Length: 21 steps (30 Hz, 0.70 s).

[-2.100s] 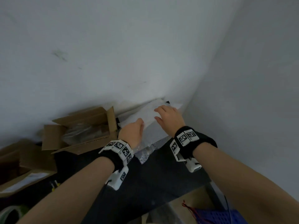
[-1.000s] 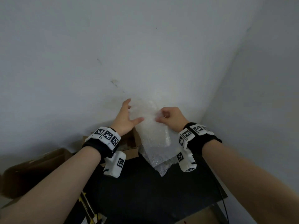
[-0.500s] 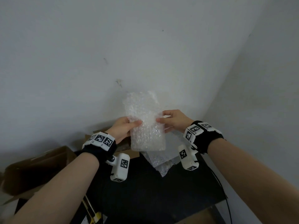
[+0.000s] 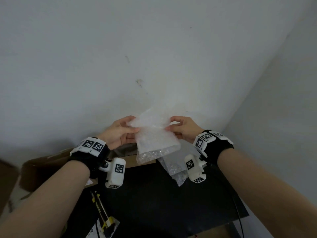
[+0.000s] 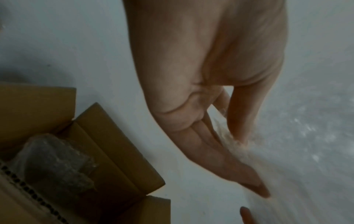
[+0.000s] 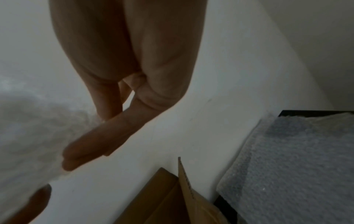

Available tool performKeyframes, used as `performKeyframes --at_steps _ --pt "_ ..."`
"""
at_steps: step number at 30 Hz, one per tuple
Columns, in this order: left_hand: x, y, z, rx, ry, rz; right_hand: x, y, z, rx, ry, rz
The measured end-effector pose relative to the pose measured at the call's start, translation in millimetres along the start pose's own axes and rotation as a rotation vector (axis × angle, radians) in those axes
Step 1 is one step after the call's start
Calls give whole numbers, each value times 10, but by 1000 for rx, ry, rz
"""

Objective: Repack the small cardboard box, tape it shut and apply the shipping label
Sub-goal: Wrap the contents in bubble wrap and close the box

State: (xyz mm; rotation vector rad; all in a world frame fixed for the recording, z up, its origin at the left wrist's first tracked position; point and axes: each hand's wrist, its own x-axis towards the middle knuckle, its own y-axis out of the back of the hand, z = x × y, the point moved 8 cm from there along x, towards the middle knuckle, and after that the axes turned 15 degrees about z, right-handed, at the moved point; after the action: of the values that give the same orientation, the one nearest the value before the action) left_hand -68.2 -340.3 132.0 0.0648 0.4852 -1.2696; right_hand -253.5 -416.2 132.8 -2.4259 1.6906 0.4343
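I hold a clear bubble-wrap sheet (image 4: pixel 155 136) up in the air in front of the white wall. My left hand (image 4: pixel 126 128) pinches its upper left edge between thumb and fingers. My right hand (image 4: pixel 172 125) pinches the upper right edge. The sheet (image 5: pixel 298 151) hangs down between both hands over the back of the black table (image 4: pixel 163 203). An open small cardboard box (image 5: pixel 80 159) stands below my left hand, with a bubble-wrapped item (image 5: pixel 55 162) inside. In the head view only a part of the box (image 4: pixel 130 159) shows behind the sheet.
More bubble wrap (image 4: pixel 175 170) lies on the table by the right wall, also seen as a pile (image 6: pixel 295 166). A yellow-black utility knife (image 4: pixel 101 212) lies at the front left on a white paper (image 4: pixel 96 231). A bigger cardboard box (image 4: pixel 42 167) stands at the left.
The sheet was lifted off the pile on the table into the air. Since half a second ago both hands moved up to its top edge and the sheet tilted.
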Motion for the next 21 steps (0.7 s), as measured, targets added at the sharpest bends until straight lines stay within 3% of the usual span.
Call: performKeyframes --at_steps 4,8,11,14,16,21 --pt "-44 125 36 87 -45 68 22 -145 6 14 -32 -2" --pt "-71 302 119 167 -163 223 13 -227 127 -60 -195 -42" --pt "-90 362 121 163 -184 276 -19 -330 215 61 -309 -105" --pt "-90 376 70 111 -154 268 -21 -464 270 171 -314 -131" --pt "-84 382 23 75 -134 273 0 -560 268 159 -252 -90" --pt "-75 317 -180 54 -109 280 66 -649 270 52 -114 191"
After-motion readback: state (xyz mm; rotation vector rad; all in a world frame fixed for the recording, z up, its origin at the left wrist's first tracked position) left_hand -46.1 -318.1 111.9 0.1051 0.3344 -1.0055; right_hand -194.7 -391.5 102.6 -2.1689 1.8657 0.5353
